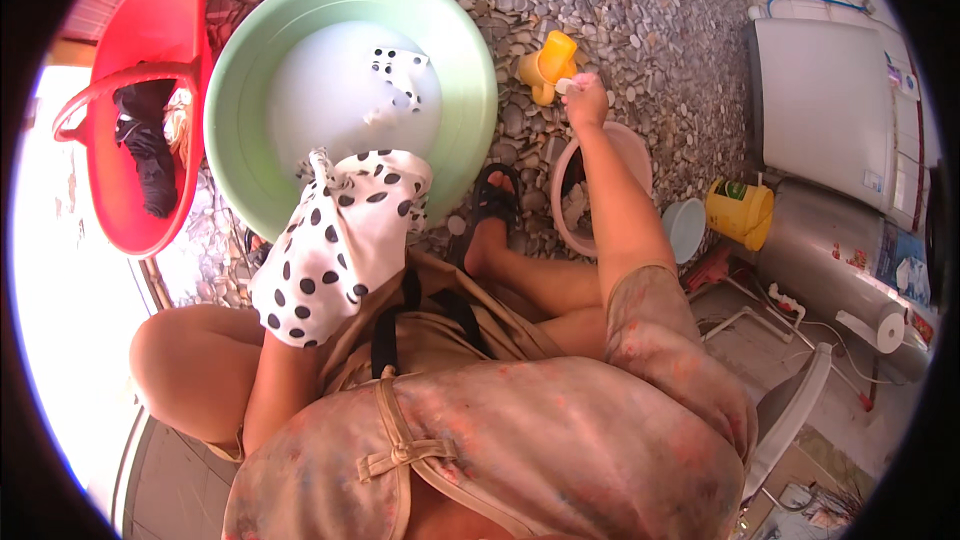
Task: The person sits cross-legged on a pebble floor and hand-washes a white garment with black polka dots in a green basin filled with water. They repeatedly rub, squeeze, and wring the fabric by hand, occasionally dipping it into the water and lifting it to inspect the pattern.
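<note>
White cloth with black dots [330, 255] covers my left hand and wraps my forearm, so the hand itself is hidden. The cloth reaches over the near rim of a large green basin [465, 105]. Cloudy water [322, 90] fills the basin's bottom, and part of a dotted white cloth [401, 71] shows in it. My right hand [585, 101] is stretched out to the right of the basin, its fingers bent, beside a yellow plastic cup [531, 69] with a brighter yellow object [559, 52] at its mouth. A pale oval thing shows at its fingertips; whether it is held cannot be told.
A red handled tub [142, 22] with dark clothing [150, 157] stands at left. Under my right forearm is a pink basin [637, 150] with cloth inside. A pale blue basin [684, 229], a yellow bucket [739, 214] and a white appliance [825, 105] stand at right on the pebble-patterned floor.
</note>
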Tool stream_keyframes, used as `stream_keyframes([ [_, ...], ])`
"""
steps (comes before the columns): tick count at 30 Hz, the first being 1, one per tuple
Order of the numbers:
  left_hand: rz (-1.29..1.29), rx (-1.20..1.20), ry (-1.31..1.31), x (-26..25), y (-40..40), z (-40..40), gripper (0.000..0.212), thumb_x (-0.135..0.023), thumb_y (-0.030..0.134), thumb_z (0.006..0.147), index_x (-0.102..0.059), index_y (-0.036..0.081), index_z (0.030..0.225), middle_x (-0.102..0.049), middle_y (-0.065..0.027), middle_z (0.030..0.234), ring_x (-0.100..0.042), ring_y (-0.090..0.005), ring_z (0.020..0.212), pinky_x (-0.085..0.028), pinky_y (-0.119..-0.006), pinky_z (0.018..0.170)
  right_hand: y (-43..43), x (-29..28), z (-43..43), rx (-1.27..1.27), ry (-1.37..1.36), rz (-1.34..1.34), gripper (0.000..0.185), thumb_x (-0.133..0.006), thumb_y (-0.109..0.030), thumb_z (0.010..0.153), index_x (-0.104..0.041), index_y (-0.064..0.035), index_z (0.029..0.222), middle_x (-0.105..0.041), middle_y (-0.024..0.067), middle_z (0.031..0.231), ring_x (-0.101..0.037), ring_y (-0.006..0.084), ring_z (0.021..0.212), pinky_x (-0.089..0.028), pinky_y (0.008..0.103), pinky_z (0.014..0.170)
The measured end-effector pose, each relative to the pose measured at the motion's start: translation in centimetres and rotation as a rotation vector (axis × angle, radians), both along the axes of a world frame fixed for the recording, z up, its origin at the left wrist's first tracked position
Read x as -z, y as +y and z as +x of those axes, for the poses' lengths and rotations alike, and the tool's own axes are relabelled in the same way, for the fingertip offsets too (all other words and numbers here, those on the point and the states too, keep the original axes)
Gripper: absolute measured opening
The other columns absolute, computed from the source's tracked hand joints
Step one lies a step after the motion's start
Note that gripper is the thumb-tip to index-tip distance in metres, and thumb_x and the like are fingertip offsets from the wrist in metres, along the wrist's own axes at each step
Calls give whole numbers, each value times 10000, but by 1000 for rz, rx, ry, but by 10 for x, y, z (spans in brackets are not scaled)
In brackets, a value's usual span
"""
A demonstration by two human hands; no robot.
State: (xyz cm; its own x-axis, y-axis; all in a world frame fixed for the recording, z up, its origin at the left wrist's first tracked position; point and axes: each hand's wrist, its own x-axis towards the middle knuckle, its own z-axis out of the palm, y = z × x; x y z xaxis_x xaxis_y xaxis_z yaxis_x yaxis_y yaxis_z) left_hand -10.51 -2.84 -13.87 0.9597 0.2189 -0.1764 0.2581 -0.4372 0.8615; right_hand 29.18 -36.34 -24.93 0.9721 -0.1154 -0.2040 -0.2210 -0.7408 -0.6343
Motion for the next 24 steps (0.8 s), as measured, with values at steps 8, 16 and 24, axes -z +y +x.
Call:
stream_keyframes([
  [8,-54,-25,101,7,8,-2,291,-544,156,817,-613,56,1081,-620,-138,1036,-588,-263,964,-472,-341,849,25,22,19,-300,-162,-464,260,-595,-87,840,-545,-79,1095,-589,165,1076,-586,331,957,-456,393,843],
  [16,-71,-22,126,9,12,-1,291,-539,151,821,-616,64,1088,-620,-138,1049,-587,-262,979,-468,-344,860,27,46,21,-43,-164,17,300,-599,-125,833,-516,-47,1110,-549,178,1101,-568,349,985,-450,400,855],
  [24,-57,18,-2,3,8,9,292,-534,146,826,-619,72,1095,-620,-137,1062,-585,-262,994,-464,-346,871,30,-5,9,-270,-276,-286,251,-610,-158,834,-568,-65,1064,-621,141,986,-607,347,877,-483,393,786],
])
